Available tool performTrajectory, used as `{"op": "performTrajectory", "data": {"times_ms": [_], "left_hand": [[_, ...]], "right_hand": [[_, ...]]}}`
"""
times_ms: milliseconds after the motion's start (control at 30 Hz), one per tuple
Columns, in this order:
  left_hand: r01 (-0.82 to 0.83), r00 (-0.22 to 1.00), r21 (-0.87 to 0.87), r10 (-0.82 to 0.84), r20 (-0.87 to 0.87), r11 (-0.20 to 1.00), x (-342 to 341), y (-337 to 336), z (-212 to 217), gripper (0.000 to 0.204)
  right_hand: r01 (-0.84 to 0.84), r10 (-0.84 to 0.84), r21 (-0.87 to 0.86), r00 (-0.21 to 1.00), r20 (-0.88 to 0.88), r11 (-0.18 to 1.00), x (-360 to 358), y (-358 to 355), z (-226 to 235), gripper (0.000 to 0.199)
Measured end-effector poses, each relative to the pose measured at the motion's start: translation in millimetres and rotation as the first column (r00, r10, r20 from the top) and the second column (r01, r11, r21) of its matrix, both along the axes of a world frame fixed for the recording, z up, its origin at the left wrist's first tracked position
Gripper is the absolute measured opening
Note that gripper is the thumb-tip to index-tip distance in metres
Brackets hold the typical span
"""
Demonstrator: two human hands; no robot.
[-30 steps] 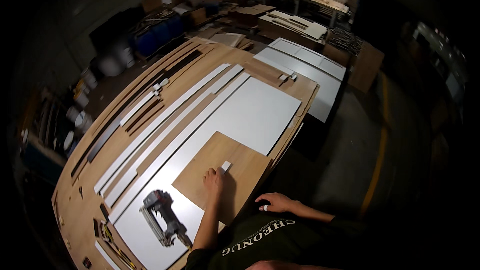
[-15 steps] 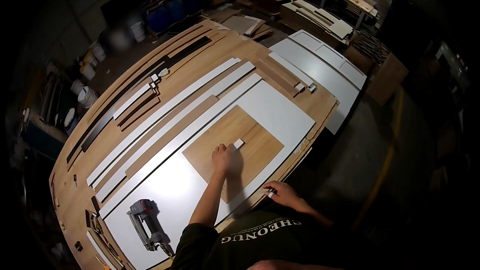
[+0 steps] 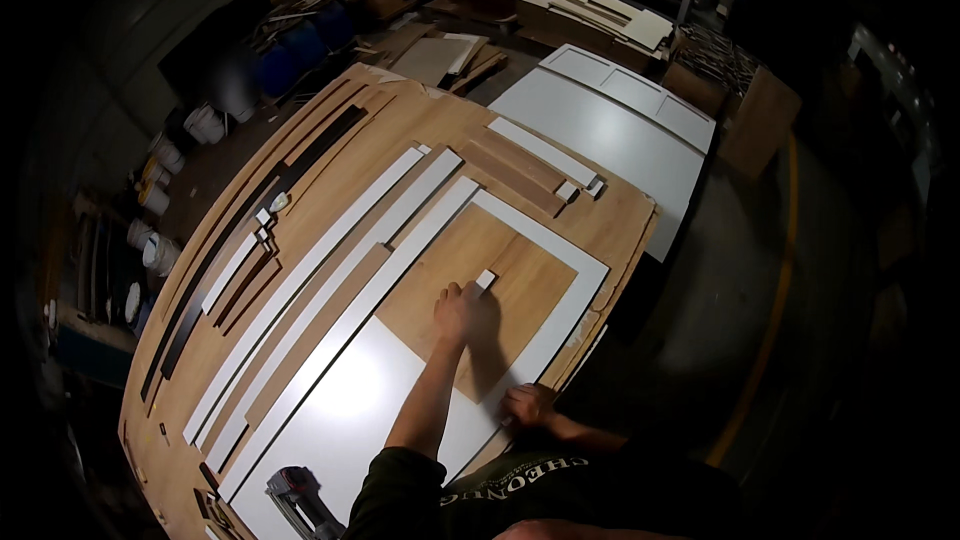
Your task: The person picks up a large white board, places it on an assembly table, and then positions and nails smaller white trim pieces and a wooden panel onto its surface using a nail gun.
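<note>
Wood-grained and rectangular, lies flat as a panel [image 3: 530, 285] on the larger white sheet [image 3: 400, 380], just beside the long white strip [image 3: 428, 232], all carried by the wood-toned surface [image 3: 440, 115]. Judge it stiff, thin and fairly light for its breadth, likely to slide readily over so smooth a face and to chip at the corners. To lift, take hold by two opposite edges; to slide, push through the small white block [image 3: 486, 280], without trusting it to be fixed.

With the left hand [image 3: 455, 312], seems to grip the near end of that block, fingers curled in close. With the right hand [image 3: 530, 403], bends the fingers at the sheet's near edge; cannot tell whether gripping.

For writing, note only pale capitals across the dark shirt [image 3: 640, 488], partly readable, and on the grey power tool [image 3: 292, 485] nothing legible.
</note>
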State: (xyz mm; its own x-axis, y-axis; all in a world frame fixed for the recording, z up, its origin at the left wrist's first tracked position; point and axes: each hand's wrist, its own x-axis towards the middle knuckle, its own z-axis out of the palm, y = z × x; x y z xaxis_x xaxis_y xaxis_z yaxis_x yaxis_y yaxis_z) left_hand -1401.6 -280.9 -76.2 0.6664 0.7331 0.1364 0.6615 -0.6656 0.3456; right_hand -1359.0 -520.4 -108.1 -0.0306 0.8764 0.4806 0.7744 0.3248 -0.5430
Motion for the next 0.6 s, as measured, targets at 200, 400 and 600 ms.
{"op": "performTrajectory", "data": {"times_ms": [200,400,600], "left_hand": [[0.023,0.999,-0.047,-0.022,0.038,0.999,27,9,6,0.041],[-0.012,1.0,-0.049,0.012,-0.012,0.999,36,7,10,0.04],[0.013,0.999,-0.014,-0.013,0.041,1.0,37,9,9,0.04]], "right_hand": [[0.046,-0.052,-0.097,0.997,-0.058,0.994,-6,-8,6,0.024],[0.009,-0.018,-0.071,0.991,-0.131,0.997,-4,-7,7,0.025],[-0.027,0.018,-0.057,0.989,-0.145,0.998,-2,-5,5,0.025]]}}
